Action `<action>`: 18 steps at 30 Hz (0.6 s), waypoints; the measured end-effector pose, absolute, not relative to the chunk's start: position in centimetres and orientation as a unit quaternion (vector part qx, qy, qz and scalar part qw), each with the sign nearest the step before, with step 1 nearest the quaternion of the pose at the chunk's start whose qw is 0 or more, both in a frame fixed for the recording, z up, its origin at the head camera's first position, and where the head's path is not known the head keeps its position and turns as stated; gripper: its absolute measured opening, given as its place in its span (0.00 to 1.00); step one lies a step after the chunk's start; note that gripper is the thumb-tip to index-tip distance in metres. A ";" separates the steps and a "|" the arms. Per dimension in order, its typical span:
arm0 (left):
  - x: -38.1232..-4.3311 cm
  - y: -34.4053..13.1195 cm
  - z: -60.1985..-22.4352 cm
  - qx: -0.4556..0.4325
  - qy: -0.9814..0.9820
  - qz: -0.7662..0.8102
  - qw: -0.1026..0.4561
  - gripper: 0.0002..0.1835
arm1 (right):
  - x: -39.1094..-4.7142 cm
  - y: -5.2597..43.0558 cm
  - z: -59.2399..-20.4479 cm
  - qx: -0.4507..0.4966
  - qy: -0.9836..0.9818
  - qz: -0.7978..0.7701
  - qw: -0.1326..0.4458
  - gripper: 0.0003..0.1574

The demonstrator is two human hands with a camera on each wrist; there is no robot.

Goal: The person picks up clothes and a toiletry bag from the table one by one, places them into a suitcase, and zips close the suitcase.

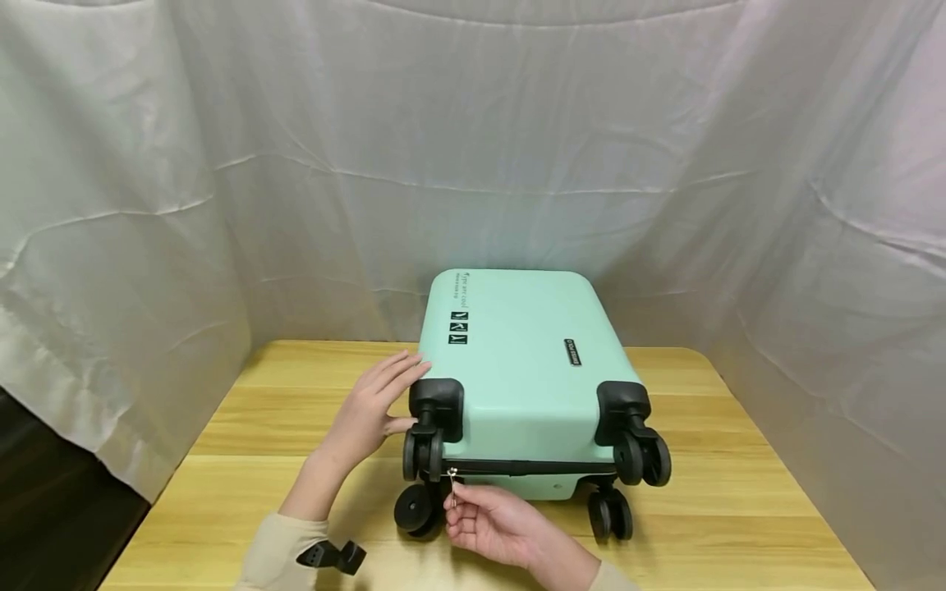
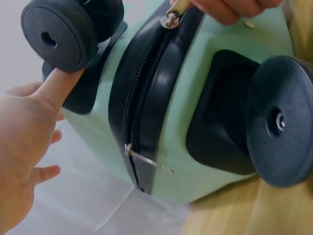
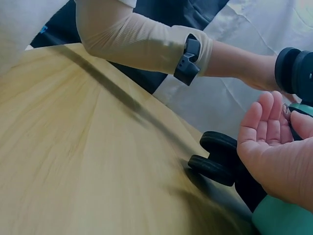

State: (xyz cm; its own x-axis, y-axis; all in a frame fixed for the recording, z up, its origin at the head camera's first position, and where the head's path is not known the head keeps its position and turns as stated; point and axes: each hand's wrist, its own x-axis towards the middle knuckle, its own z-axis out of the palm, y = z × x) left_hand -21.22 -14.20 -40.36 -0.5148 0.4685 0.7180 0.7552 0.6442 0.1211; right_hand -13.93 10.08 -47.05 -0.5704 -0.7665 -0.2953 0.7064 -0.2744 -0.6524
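A mint-green hard-shell suitcase [image 1: 517, 320] lies flat, its wheeled end toward me. My left hand [image 1: 365, 414] rests against its left side by the upper corner wheel [image 1: 423, 453], fingers extended; in the left wrist view the thumb reaches that wheel. Low at the near end, my right hand [image 1: 493, 524] pinches a metal zipper pull [image 1: 454, 486] between thumb and forefinger, toward the left end of the black zipper [image 1: 532, 468]. The left wrist view also has a second zipper pull [image 2: 150, 161] hanging loose around the corner.
The suitcase is on a wooden table [image 1: 739, 492], with pale curtains [image 1: 473, 164] behind it and at both sides. Black wheels [image 1: 641, 455] stick out from its near corners. A black wrist camera [image 1: 331, 556] is strapped over the left sleeve.
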 end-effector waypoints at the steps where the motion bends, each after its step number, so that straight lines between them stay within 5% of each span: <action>1: -21.2 -14.4 -40.5 -0.360 -0.843 -0.219 0.336 0.45 | -13.9 10.2 -47.0 -0.044 0.390 -0.795 0.462 0.14; 6: -20.5 -15.3 -41.3 -0.335 -0.846 -0.252 0.329 0.37 | -13.7 11.5 -46.9 -0.070 0.398 -0.789 0.463 0.16; 18: -16.8 -16.4 -43.1 -0.217 -0.870 -0.410 0.166 0.19 | -13.0 15.1 -44.1 -0.151 0.430 -0.773 0.442 0.18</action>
